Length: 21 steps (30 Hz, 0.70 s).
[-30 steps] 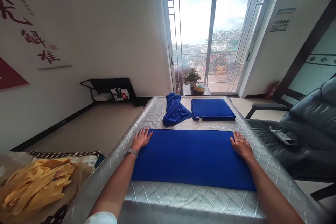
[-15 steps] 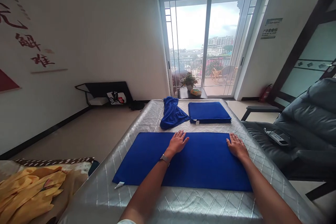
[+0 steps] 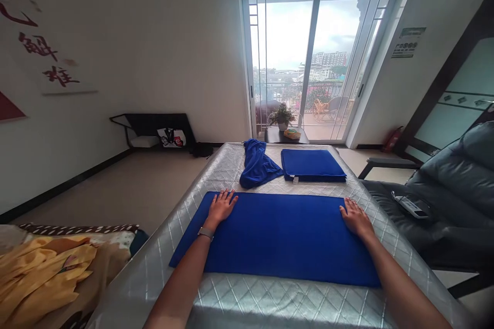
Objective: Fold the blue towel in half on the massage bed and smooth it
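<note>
A blue cloth lies spread in a long flat rectangle across the near part of a silver quilted table cover. My left hand rests flat near its far left corner, fingers spread, a watch on the wrist. At the far right corner, my right hand lies palm down with its fingers stretched out along the edge. Beyond the flat cloth sits a crumpled blue cloth. To the right of that is a neat stack of folded blue cloths with a small white tag at its front.
A dark armchair with a pale device on its seat stands close on the right. Yellow fabric is heaped at lower left. Behind the table, a small stand holds a potted plant before sliding glass doors.
My left hand has slid left across the cloth, from its middle to near the left corner. My right hand stays at the right corner. The view has shifted slightly.
</note>
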Motion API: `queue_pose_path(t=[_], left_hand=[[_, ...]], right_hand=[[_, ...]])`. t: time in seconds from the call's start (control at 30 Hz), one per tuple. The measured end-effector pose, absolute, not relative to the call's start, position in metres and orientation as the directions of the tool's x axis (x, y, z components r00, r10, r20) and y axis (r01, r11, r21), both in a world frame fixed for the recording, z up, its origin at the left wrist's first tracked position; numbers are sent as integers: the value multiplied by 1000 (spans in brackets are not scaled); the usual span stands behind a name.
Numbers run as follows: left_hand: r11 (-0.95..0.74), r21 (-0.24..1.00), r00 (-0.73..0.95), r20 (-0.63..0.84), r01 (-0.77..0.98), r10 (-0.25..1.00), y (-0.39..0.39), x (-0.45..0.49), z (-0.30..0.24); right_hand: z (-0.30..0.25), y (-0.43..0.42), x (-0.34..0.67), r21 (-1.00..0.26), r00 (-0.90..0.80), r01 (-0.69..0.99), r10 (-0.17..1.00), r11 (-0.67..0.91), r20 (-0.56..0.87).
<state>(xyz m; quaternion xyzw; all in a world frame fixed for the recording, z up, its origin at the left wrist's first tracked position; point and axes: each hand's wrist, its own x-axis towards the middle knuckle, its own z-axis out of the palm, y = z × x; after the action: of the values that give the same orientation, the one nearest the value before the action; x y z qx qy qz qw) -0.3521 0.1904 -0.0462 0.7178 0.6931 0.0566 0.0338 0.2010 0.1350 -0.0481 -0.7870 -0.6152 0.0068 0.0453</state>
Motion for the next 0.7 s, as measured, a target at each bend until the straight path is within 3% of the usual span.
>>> queue_pose_path(t=[0.13, 0.27, 0.4, 0.47, 0.6, 0.7], left_hand=[[0, 125, -14, 106, 992, 994, 190, -373, -50], [10, 155, -31, 134, 988, 991, 187, -366, -49], [17, 169, -42, 146, 985, 988, 188, -363, -51], [21, 167, -47, 157, 986, 987, 188, -364, -52], [19, 166, -44, 149, 986, 988, 188, -364, -51], [9, 180, -36, 146, 984, 989, 186, -364, -49]], right_hand=[[-47, 136, 203, -51, 237, 971, 971, -235, 31], [-35, 141, 197, 76, 273, 959, 962, -273, 3], [-14, 149, 149, 155, 256, 950, 960, -271, 112], [-6, 150, 101, 113, 133, 982, 979, -150, 152], [-2, 149, -9, -52, -162, 985, 983, 166, 84], [-9, 148, -61, -159, -236, 958, 971, 239, 37]])
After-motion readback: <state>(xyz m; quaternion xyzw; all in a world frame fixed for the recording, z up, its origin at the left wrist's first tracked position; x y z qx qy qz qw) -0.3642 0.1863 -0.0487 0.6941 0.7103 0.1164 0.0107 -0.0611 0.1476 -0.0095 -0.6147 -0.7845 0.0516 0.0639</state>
